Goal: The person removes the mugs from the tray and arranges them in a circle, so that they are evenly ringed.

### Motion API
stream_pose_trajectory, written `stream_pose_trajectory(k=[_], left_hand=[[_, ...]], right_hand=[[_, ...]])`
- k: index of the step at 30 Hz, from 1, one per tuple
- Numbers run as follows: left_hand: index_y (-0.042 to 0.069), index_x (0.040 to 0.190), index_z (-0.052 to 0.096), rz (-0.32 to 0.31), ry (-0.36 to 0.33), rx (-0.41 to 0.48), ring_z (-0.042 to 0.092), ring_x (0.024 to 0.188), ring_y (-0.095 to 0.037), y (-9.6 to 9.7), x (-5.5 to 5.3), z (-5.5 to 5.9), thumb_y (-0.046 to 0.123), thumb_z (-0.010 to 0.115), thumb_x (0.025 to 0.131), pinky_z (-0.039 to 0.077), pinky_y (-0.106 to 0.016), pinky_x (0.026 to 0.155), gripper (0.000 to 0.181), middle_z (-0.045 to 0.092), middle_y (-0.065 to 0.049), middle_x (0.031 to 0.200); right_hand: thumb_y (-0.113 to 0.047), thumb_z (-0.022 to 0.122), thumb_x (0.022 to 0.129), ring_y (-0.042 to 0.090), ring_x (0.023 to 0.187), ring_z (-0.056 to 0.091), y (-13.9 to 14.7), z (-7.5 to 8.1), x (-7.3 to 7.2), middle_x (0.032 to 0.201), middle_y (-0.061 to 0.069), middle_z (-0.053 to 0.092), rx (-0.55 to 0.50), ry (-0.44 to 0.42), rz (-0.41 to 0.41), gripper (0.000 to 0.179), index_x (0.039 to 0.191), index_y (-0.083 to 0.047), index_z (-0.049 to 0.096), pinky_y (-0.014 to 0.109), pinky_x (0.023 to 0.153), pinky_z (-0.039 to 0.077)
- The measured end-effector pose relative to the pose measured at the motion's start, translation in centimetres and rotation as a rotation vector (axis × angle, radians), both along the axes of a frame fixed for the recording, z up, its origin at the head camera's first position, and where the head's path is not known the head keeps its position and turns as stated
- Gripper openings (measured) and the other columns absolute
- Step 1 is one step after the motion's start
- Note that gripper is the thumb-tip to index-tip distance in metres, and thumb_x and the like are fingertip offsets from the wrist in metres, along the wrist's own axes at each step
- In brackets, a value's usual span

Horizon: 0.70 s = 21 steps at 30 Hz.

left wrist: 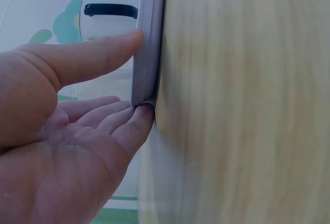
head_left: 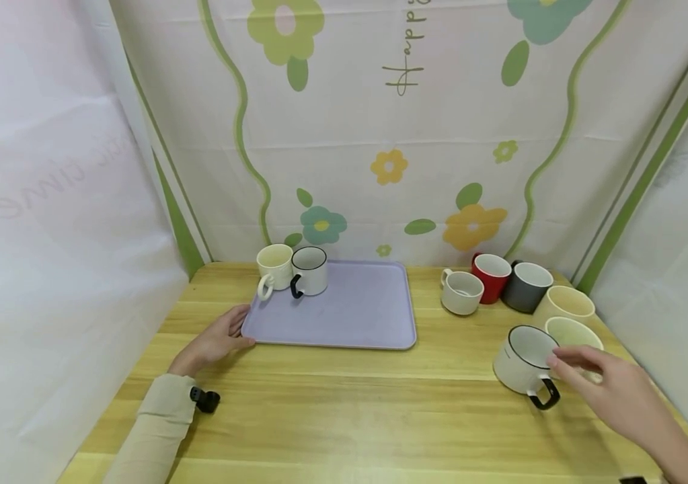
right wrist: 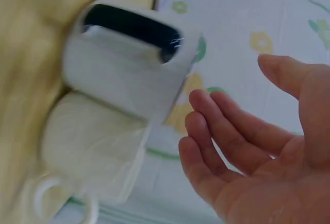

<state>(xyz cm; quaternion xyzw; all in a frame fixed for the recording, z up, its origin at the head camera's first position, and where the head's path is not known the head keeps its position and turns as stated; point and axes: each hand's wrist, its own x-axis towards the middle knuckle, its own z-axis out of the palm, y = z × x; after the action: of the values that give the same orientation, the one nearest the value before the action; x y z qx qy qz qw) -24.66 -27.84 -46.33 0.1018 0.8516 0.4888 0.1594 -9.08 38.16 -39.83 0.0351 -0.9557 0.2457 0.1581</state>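
My left hand [head_left: 213, 341] is at the near left corner of a lilac tray [head_left: 350, 316]. In the left wrist view its thumb touches the rim and its nearly straight fingers rest against the corner. On the tray's far left stand a cream mug [head_left: 277, 269] and a white mug with black rim and handle [head_left: 313, 277]. My right hand [head_left: 616, 390], fingers relaxed and spread from the thumb, hovers by another white mug with a black rim [head_left: 516, 366]. In the right wrist view a gap separates the fingers from that mug. Beside it a pale cream mug [head_left: 567, 329] is partly covered.
Behind the right hand stand a small white cup [head_left: 461, 294], a red mug [head_left: 491, 279], a dark grey mug [head_left: 525, 289] and a yellowish mug [head_left: 563, 306], close together. A flower-printed cloth [head_left: 344, 134] borders the wooden table [head_left: 350, 417] at the back and sides.
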Motion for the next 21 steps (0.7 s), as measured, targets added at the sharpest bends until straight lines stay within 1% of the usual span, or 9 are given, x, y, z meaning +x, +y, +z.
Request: stream_pose_trajectory(k=[2,5,6,8,10,12,13,16,21], left_hand=[[-0.006,0.167,0.007,-0.007,0.009,0.007,0.01,0.162,-0.05,0.0,0.0,0.0,0.006,0.067,0.102,0.018,-0.061,0.133,0.089,0.004,-0.031,0.175],[-0.007,0.167,0.008,-0.007,0.013,0.017,0.01,0.162,-0.05,0.0,0.0,-0.1,0.005,0.067,0.102,0.019,-0.061,0.133,0.089,0.005,-0.032,0.174],[-0.007,0.166,0.008,-0.007,0.013,0.017,0.011,0.162,-0.05,0.0,0.0,-0.1,0.005,0.068,0.102,0.019,-0.061,0.133,0.089,0.005,-0.032,0.174],[-0.007,0.167,0.008,-0.008,0.015,0.011,0.011,0.162,-0.051,0.0,0.0,-0.2,0.006,0.068,0.102,0.02,-0.061,0.132,0.089,0.006,-0.032,0.174],[-0.007,0.167,0.008,-0.001,0.015,0.009,0.012,0.161,-0.05,0.0,0.0,-0.3,0.006,0.069,0.102,0.02,-0.061,0.132,0.09,0.006,-0.032,0.174],[-0.007,0.167,0.008,0.0,0.013,0.01,0.013,0.162,-0.05,0.1,-0.1,-0.3,0.006,0.069,0.102,0.021,-0.06,0.132,0.09,0.006,-0.032,0.174],[-0.007,0.167,0.008,-0.003,0.014,0.01,0.013,0.161,-0.05,0.1,-0.1,-0.4,0.006,0.069,0.102,0.021,-0.06,0.132,0.09,0.006,-0.032,0.174],[-0.008,0.166,0.008,-0.006,0.014,0.015,0.012,0.162,-0.05,0.1,-0.1,-0.5,0.006,0.069,0.102,0.02,-0.06,0.132,0.09,0.006,-0.032,0.174],[-0.007,0.167,0.008,-0.004,0.02,0.011,0.011,0.162,-0.05,0.0,-0.1,-0.4,0.005,0.068,0.102,0.02,-0.06,0.133,0.089,0.005,-0.032,0.175]], right_hand=[[-0.037,0.078,0.097,-0.026,0.098,0.051,-1.6,0.9,-1.0,0.109,-0.003,0.082,0.012,0.001,0.043,0.024,0.117,-0.023,0.079,0.012,0.07,0.048],[-0.04,0.077,0.097,-0.006,0.105,0.064,-4.8,2.0,-2.7,0.117,0.001,0.081,0.025,-0.019,0.127,0.032,0.122,-0.02,0.078,0.023,0.078,0.056],[-0.04,0.077,0.097,0.002,0.098,0.069,-6.0,2.1,-3.3,0.119,0.002,0.08,0.025,-0.018,0.158,0.033,0.123,-0.019,0.078,0.025,0.081,0.057],[-0.04,0.077,0.097,0.016,0.103,0.073,-8.4,2.1,-4.8,0.121,0.003,0.08,0.018,-0.014,0.227,0.036,0.125,-0.017,0.077,0.033,0.09,0.06],[-0.04,0.076,0.098,0.025,0.109,0.074,-10.9,2.0,-6.4,0.125,0.004,0.079,-0.001,-0.024,0.298,0.04,0.128,-0.013,0.076,0.042,0.096,0.06],[-0.04,0.075,0.099,0.028,0.115,0.073,-13.5,1.8,-8.1,0.13,0.006,0.077,-0.046,-0.051,0.37,0.044,0.132,-0.011,0.073,0.05,0.103,0.059],[-0.039,0.075,0.099,0.03,0.128,0.068,-14.8,1.7,-8.9,0.132,0.006,0.076,-0.066,-0.066,0.408,0.046,0.134,-0.01,0.072,0.054,0.108,0.056],[-0.039,0.074,0.1,0.033,0.134,0.064,-18.8,1.4,-11.5,0.14,0.01,0.071,-0.127,-0.119,0.502,0.052,0.14,-0.007,0.068,0.057,0.114,0.053],[-0.042,0.071,0.101,0.031,0.138,0.061,-25.2,0.3,-15.7,0.147,0.01,0.067,-0.201,-0.185,0.558,0.056,0.145,-0.008,0.063,0.054,0.118,0.051]])
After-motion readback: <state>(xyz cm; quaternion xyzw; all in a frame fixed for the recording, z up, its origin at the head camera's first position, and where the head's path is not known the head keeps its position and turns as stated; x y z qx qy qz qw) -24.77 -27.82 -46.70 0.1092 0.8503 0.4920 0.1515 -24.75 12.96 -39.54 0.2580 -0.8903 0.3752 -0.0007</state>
